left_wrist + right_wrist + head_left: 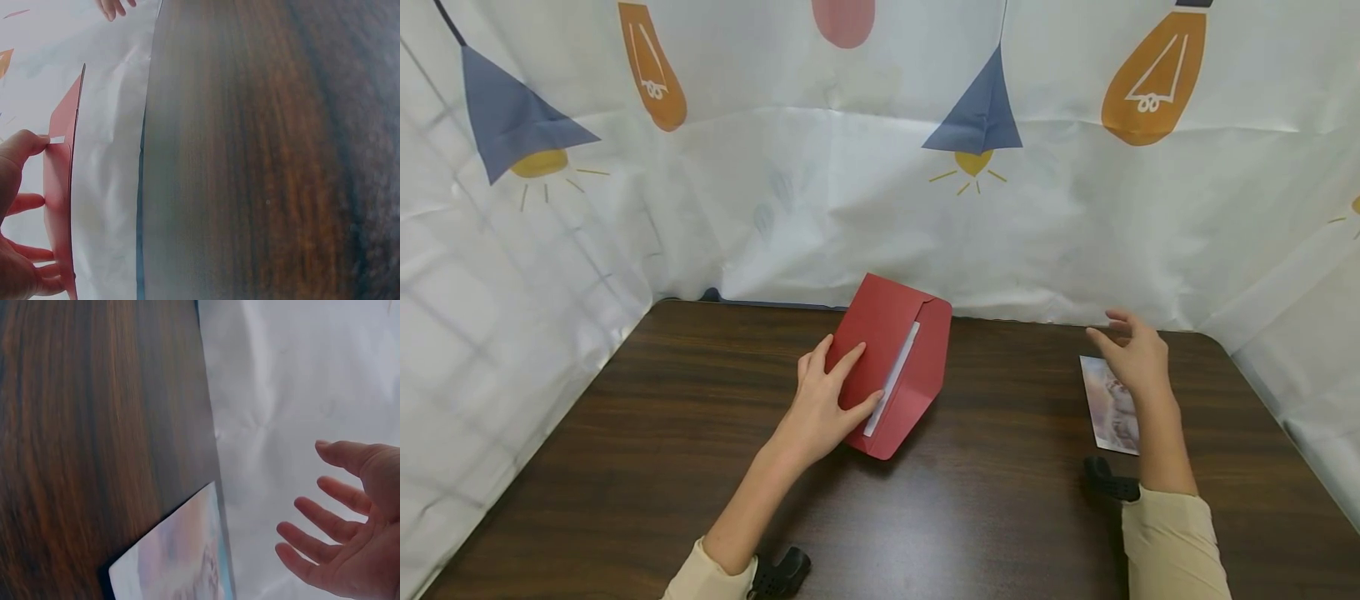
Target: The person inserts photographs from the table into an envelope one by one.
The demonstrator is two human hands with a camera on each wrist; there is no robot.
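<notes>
A red envelope (880, 321) is tilted up over the middle of the table, its flap folded open toward the right. A white paper strip (892, 379) shows along its mouth. My left hand (820, 400) holds the envelope at its left side, thumb by the white strip and index finger on the red face. In the left wrist view the envelope (60, 187) appears nearly edge-on against the curtain. My right hand (1138, 358) hovers with spread fingers over a picture card (1112, 408), holding nothing. The forearm covers part of that card.
The dark wooden table (992, 500) ends at a white curtain (850, 208) printed with lamps and bulbs. Black wrist-camera mounts (782, 573) sit at both cuffs, close over the tabletop.
</notes>
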